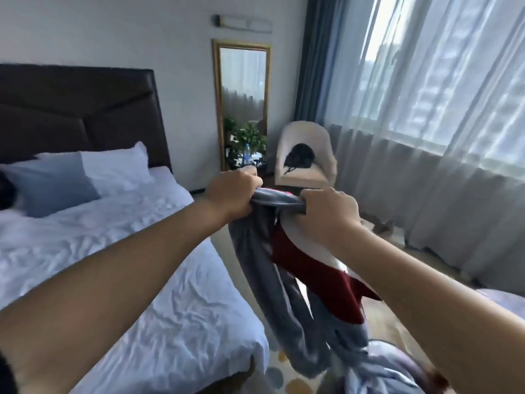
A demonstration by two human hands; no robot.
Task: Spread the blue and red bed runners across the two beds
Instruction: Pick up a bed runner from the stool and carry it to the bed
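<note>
Left hand [235,194] & right hand [329,211] are both fisted tight on the bunched top edge of the blue runner [255,251], w/ a short span stretched between them, prob. to find the edge & shake the length loose. The rest hangs below the hands toward the floor. Red runner [318,268] dangles under the right hand, tangled w/ the blue; can't tell if that hand pinches it too. Bed [142,280] lies left of the left hand, no runner on it yet.
</note>
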